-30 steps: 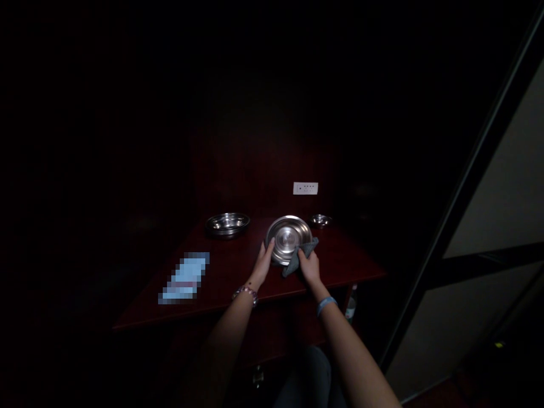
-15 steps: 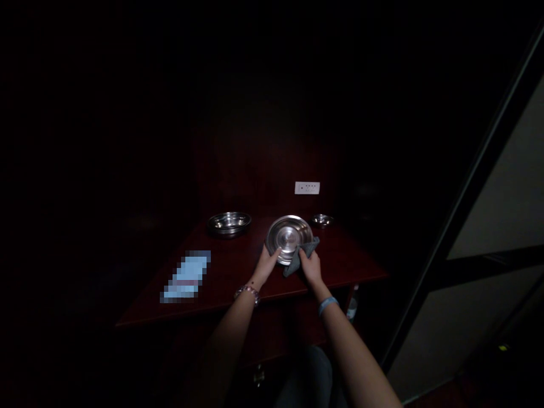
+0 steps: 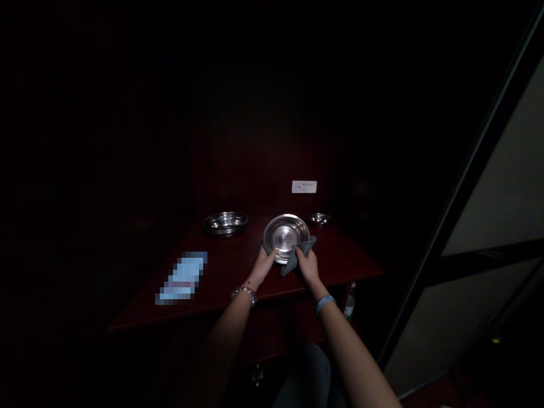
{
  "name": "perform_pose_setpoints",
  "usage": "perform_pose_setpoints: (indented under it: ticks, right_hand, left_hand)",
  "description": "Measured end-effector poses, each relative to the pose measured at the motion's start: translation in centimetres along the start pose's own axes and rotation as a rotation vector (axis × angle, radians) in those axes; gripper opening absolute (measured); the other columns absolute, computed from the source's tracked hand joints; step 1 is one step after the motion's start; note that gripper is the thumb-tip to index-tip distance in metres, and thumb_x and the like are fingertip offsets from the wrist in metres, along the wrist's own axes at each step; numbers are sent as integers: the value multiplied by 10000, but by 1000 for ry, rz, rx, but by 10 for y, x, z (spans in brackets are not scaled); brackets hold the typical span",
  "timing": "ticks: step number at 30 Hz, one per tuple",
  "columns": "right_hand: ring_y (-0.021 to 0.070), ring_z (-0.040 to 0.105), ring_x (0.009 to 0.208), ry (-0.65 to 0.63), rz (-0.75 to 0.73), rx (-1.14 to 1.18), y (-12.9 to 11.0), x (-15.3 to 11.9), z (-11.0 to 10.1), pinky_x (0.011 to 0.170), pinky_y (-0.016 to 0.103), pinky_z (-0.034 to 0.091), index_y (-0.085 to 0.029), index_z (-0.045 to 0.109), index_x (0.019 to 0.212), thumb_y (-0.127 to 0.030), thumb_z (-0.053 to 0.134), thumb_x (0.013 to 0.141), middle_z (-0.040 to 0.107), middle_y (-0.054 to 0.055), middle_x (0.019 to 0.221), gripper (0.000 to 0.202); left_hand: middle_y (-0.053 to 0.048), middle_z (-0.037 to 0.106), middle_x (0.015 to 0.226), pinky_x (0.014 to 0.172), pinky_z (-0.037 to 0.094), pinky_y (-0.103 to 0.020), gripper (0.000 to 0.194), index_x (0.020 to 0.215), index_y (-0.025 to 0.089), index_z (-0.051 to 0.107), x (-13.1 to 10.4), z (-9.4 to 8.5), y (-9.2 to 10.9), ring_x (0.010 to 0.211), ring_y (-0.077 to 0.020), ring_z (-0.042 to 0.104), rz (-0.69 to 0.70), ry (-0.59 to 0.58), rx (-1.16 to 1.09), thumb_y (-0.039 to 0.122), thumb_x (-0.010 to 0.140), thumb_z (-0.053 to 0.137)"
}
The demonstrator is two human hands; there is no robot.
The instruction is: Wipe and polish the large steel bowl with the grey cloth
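Note:
A shiny steel bowl (image 3: 285, 235) is tilted toward me above the dark red table (image 3: 238, 266). My left hand (image 3: 262, 266) grips its lower left rim, thumb on the inner side and fingers hidden behind. At the lower right rim, my right hand (image 3: 307, 265) pinches a grey-green cloth (image 3: 292, 262) against the bowl. Part of the cloth hangs below the rim. Farther back on the left lie stacked steel dishes (image 3: 225, 222), and a small steel bowl (image 3: 319, 219) stands at the back right.
A blurred-out light blue item (image 3: 182, 277) lies on the table's left part. A white socket panel (image 3: 304, 187) is on the back wall. Below the right table edge stands a bottle (image 3: 349, 303). A framed pale panel (image 3: 488, 198) rises at the right.
The whole view has shifted slightly, so everything appears a little farther left. Both hands keep their hold on the bowl and cloth, with hardly any other visible movement.

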State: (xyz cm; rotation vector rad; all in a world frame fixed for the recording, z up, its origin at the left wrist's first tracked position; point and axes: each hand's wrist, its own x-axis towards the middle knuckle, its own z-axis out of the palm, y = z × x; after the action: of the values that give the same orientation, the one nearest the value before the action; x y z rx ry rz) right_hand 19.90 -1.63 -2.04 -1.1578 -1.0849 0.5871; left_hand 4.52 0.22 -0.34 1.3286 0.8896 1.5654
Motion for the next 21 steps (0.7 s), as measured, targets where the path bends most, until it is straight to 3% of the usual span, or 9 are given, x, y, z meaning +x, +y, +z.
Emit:
perform_pose_setpoints:
  ticks: [10, 21]
  right_hand:
    - [263, 728, 932, 26, 13, -51, 0, 3, 1, 847, 323, 535, -157, 737, 915, -410, 624, 814, 781, 125, 988, 295]
    - [271, 739, 910, 9, 34, -115, -7, 1, -1, 818, 315, 537, -135, 760, 884, -381, 631, 821, 790, 136, 958, 285]
  left_hand:
    - [-142, 587, 1428, 1220, 285, -397, 510, 1310, 151, 544, -5, 1, 9, 1396, -310, 477, 13, 6, 59, 166, 810, 642]
    - [-157, 540, 1474, 1237, 246, -414, 583, 1419, 126, 453, 2, -1, -5, 1408, -296, 453, 38, 17, 129, 216, 860, 594]
